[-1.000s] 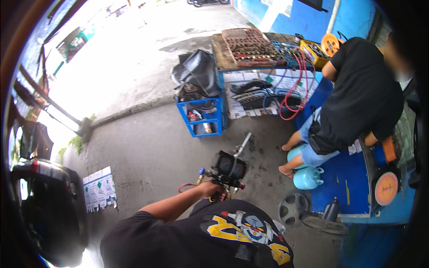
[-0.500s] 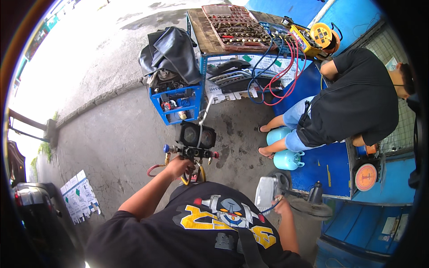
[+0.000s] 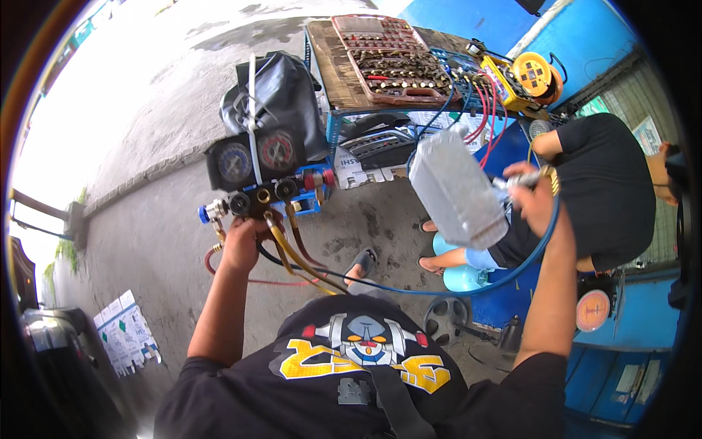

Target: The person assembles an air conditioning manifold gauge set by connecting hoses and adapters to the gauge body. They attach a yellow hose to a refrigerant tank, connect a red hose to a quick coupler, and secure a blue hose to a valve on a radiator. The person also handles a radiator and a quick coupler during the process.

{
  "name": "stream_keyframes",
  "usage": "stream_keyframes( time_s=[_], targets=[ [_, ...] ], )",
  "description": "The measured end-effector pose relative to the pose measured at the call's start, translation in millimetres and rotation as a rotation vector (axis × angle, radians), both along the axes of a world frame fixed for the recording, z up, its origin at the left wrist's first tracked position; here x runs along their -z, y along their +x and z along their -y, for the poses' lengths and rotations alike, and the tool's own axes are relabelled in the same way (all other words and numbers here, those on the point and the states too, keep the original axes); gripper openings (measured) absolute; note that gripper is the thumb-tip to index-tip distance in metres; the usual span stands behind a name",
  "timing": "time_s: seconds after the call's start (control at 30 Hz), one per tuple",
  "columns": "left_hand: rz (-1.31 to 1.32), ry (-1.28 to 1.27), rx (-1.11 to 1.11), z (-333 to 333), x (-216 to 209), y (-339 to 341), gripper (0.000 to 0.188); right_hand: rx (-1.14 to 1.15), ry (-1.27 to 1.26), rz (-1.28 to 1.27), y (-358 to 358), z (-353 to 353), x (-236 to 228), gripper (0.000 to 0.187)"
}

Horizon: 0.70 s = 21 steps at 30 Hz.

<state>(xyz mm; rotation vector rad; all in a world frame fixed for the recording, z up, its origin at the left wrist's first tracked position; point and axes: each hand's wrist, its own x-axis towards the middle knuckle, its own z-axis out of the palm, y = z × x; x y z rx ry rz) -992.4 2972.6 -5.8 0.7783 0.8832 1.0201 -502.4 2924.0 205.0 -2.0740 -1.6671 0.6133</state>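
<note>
My left hand (image 3: pixel 247 240) is closed round the lower side of a manifold gauge set (image 3: pixel 263 192), among its hoses. Two dials, one blue and one red, face up in its black housing, with a blue and a red knob at its ends; a white strap rises from it. On the right, my right hand (image 3: pixel 534 203) grips a metal fitting (image 3: pixel 521 180) on the end of a blue hose (image 3: pixel 468 292). Against this fitting hangs a silver box-shaped container (image 3: pixel 459 189), slightly blurred, its exact kind unclear. Yellow hoses (image 3: pixel 292 252) drop from the gauges toward my body.
A wooden-topped bench (image 3: pixel 327 62) bears an open red socket case (image 3: pixel 398 62) and a yellow cable reel (image 3: pixel 532 75). A dark cover (image 3: pixel 274 102) drapes a blue cart. At right a co-worker in black (image 3: pixel 603 190) bends beside light-blue gas cylinders (image 3: pixel 466 278). A wheel cover (image 3: pixel 446 320) lies on the floor.
The gauge set has come up and left in my left hand. My right hand has risen with the silver container and blue hose. The co-worker bends lower.
</note>
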Motion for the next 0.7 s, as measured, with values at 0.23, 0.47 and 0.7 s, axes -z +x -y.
stream_keyframes(
  time_s=[0.23, 0.47, 0.7],
  targets=[
    [0.028, 0.131, -0.206, -42, -43, 8, 0.033, -0.28, 0.114, -0.196, 26, -197, -52, 0.027],
    [0.109, 0.226, -0.337, -54, -39, 16, 0.035, -0.365, 0.13, -0.144, 29, -339, -14, 0.023],
    [0.168, 0.274, -0.288, -70, -43, 13, 0.034, -0.395, 0.167, -0.152, 33, -335, -14, 0.025]
  ],
)
